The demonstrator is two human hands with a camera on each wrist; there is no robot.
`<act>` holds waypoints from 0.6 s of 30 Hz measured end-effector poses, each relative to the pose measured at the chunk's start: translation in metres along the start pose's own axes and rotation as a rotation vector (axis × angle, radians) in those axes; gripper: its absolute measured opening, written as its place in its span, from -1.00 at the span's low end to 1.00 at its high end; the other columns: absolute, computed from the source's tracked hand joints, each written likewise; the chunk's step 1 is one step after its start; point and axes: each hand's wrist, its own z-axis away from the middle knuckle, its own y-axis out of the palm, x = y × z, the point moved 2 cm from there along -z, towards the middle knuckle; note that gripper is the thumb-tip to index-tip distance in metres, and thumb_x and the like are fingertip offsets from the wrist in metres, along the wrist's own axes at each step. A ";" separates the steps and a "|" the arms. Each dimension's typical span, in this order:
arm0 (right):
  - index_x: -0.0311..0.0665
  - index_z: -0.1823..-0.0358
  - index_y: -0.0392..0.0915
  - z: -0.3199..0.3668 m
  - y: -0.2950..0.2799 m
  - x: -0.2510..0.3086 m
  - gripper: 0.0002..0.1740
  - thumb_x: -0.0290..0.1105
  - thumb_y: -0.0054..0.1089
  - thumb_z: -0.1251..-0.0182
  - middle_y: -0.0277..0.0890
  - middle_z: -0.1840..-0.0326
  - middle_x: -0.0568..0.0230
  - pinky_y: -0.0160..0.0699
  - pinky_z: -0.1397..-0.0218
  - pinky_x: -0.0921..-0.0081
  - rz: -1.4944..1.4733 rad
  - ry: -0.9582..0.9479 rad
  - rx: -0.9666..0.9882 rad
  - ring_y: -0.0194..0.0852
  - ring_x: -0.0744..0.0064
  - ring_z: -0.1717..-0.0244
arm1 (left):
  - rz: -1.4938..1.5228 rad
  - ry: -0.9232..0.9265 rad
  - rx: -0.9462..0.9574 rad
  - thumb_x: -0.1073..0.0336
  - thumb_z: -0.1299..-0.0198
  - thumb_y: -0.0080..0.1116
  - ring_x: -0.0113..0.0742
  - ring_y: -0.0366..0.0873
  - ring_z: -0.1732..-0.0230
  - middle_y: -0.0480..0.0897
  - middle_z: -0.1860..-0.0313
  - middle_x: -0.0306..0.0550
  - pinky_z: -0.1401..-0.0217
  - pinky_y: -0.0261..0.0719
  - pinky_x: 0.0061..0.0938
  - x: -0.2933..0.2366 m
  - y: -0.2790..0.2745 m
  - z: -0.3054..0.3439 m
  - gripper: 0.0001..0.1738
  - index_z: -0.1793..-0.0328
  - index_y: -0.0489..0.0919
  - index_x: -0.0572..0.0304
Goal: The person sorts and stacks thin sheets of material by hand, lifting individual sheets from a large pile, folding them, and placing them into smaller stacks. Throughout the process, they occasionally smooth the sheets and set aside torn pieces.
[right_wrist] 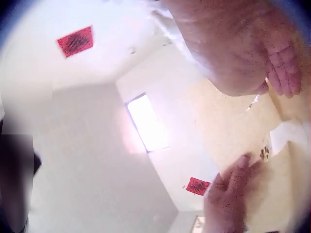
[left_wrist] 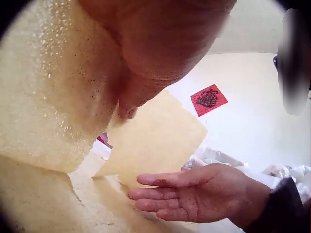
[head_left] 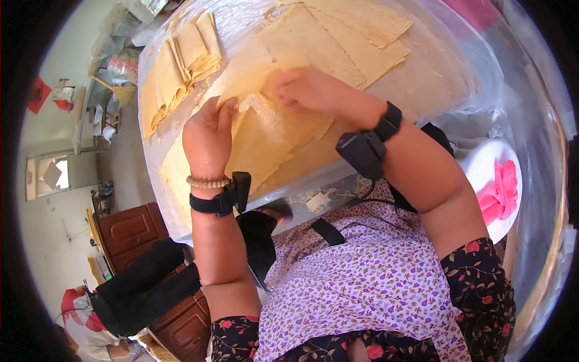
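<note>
The left hand [head_left: 208, 136] pinches the edge of a thin yellow sheet [left_wrist: 46, 92], raised over the table's near-left part; the right hand [head_left: 306, 90], apart from it, has straight fingers, though whether they touch the sheet I cannot tell. The plastic-covered table [head_left: 449, 78] bears overlapping flat sheets [head_left: 262, 136] and, far left, folded sheets [head_left: 181, 66]. A beaded bracelet [head_left: 207, 182] circles the left wrist.

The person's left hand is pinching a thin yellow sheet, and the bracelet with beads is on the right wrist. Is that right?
Not quite: the beaded bracelet is on the left wrist, not the right one. The head view shows that. The rest is right: the left hand is pinching a thin yellow sheet.
</note>
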 end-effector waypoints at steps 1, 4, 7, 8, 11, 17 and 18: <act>-0.23 -0.07 0.70 0.002 0.003 0.008 -0.68 -0.23 0.10 -0.51 0.71 0.19 0.34 0.59 0.16 0.53 -0.102 0.052 0.005 0.62 0.50 0.24 | 0.070 -0.021 -0.003 0.24 -0.45 0.26 -0.42 0.70 0.33 0.81 0.29 -0.01 0.22 0.60 -0.48 0.003 0.002 0.002 -0.74 0.03 0.73 0.34; -0.20 -0.04 0.70 0.001 0.014 0.027 -0.69 -0.18 0.15 -0.48 0.69 0.19 0.36 0.54 0.20 0.60 -0.197 0.154 0.043 0.61 0.54 0.27 | 0.230 -0.073 -0.010 0.30 -0.47 0.25 -0.53 0.67 0.28 0.82 0.28 -0.08 0.19 0.59 -0.55 0.009 0.001 0.006 -0.76 0.00 0.72 0.38; -0.20 0.00 0.70 -0.012 0.019 0.034 -0.65 -0.10 0.20 -0.45 0.68 0.24 0.36 0.50 0.25 0.61 0.092 0.161 0.105 0.60 0.54 0.31 | 0.253 -0.078 -0.006 0.31 -0.47 0.25 -0.57 0.65 0.25 0.81 0.26 -0.13 0.17 0.58 -0.58 0.005 -0.005 0.008 -0.76 -0.03 0.72 0.39; -0.19 0.01 0.70 -0.016 0.022 0.037 -0.65 -0.08 0.21 -0.44 0.68 0.27 0.36 0.50 0.26 0.60 0.178 0.180 0.123 0.60 0.53 0.33 | 0.242 -0.071 -0.003 0.31 -0.47 0.25 -0.57 0.64 0.25 0.80 0.25 -0.15 0.16 0.58 -0.59 0.004 -0.007 0.007 -0.76 -0.04 0.72 0.39; -0.18 0.05 0.71 -0.035 0.021 0.036 -0.64 -0.04 0.25 -0.40 0.66 0.39 0.35 0.50 0.32 0.55 0.415 0.207 0.208 0.58 0.53 0.39 | 0.292 -0.107 0.006 0.31 -0.48 0.25 -0.59 0.63 0.20 0.79 0.20 -0.22 0.12 0.58 -0.61 0.023 -0.001 0.006 -0.75 -0.09 0.72 0.37; -0.19 0.15 0.73 -0.021 0.020 0.041 -0.68 -0.09 0.23 -0.44 0.72 0.42 0.32 0.51 0.45 0.50 0.223 0.278 0.148 0.54 0.55 0.53 | 0.632 -0.161 -0.068 0.32 -0.45 0.29 -0.60 0.52 0.27 0.77 0.29 -0.20 0.18 0.56 -0.59 0.040 0.015 0.015 -0.76 -0.02 0.73 0.40; -0.20 0.18 0.73 -0.013 0.019 0.048 -0.69 -0.12 0.20 -0.47 0.76 0.40 0.32 0.51 0.49 0.50 0.183 0.292 0.108 0.53 0.56 0.56 | 0.623 -0.161 -0.065 0.33 -0.45 0.28 -0.60 0.53 0.25 0.78 0.27 -0.22 0.16 0.56 -0.59 0.038 0.015 0.016 -0.77 -0.03 0.73 0.39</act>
